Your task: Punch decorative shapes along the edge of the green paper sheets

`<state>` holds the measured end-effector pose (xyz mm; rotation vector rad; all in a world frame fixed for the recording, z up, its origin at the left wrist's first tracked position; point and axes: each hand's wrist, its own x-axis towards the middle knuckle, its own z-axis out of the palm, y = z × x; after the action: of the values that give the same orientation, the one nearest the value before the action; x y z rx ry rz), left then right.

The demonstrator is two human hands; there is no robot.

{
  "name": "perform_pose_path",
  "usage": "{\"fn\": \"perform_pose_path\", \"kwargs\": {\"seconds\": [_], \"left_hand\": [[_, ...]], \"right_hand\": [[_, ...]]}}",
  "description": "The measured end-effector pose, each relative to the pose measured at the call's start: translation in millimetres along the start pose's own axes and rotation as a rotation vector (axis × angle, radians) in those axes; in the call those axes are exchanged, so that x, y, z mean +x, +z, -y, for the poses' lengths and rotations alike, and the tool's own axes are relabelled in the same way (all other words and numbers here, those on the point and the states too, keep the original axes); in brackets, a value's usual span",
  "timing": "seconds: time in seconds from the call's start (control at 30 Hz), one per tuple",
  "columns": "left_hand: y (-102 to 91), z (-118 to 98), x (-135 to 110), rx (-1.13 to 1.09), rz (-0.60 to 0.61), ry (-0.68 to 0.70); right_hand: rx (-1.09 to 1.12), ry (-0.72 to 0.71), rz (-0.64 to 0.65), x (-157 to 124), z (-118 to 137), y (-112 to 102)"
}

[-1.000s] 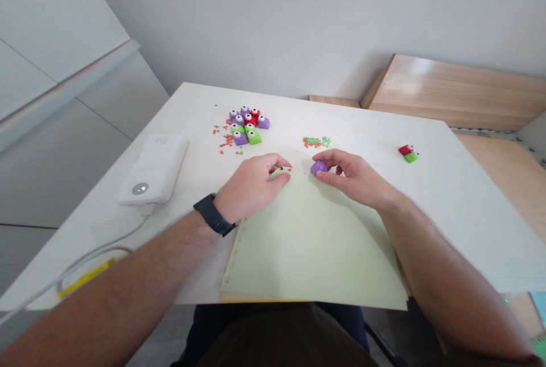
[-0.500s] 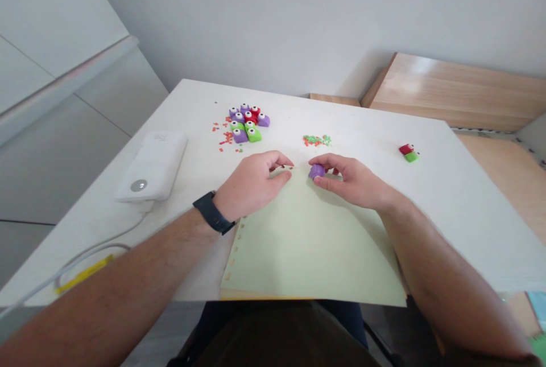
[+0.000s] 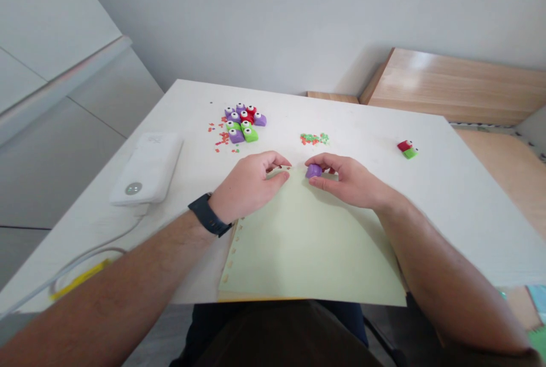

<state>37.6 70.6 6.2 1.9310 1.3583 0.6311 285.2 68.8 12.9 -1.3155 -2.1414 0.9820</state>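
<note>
A small purple paper punch [image 3: 314, 170] sits between the thumb and fingers of my right hand [image 3: 343, 181], at the far edge of a pale green sheet of paper [image 3: 315, 242]. My left hand [image 3: 256, 182] rests at the sheet's far left part, its thumb and forefinger apart with nothing visible between them. The sheet has torn binding holes down its left side, partly covered by my left hand. Beyond my hands lies a small pile of green and orange paper cutouts [image 3: 314, 139].
Several purple, red and green punches [image 3: 243, 122] stand grouped at the back left, beside scattered orange cutouts [image 3: 223, 138]. A red punch [image 3: 404, 146] and a green one [image 3: 410, 153] lie to the right. A white power bank [image 3: 147, 169] with a cable [image 3: 106, 243] is at the left.
The purple punch has turned slightly in my right hand. Both hands stay in nearly the same place; the whole view has shifted a little.
</note>
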Motion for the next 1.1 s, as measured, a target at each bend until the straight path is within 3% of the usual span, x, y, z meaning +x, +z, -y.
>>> {"fn": "perform_pose_path", "kwargs": {"seconds": [0.73,0.9,1.1], "left_hand": [[1.6,5,0,0.024,0.006,0.016],[-2.0,0,-2,0.012,-0.048,0.079],[-5.3,-16,1,0.047,-0.032,0.218]], "right_hand": [[-0.002,0.007,-0.052,0,5,9],[-0.032,0.015,-0.057,1,8,9],[-0.094,-0.044,-0.059,0,6,10]]}}
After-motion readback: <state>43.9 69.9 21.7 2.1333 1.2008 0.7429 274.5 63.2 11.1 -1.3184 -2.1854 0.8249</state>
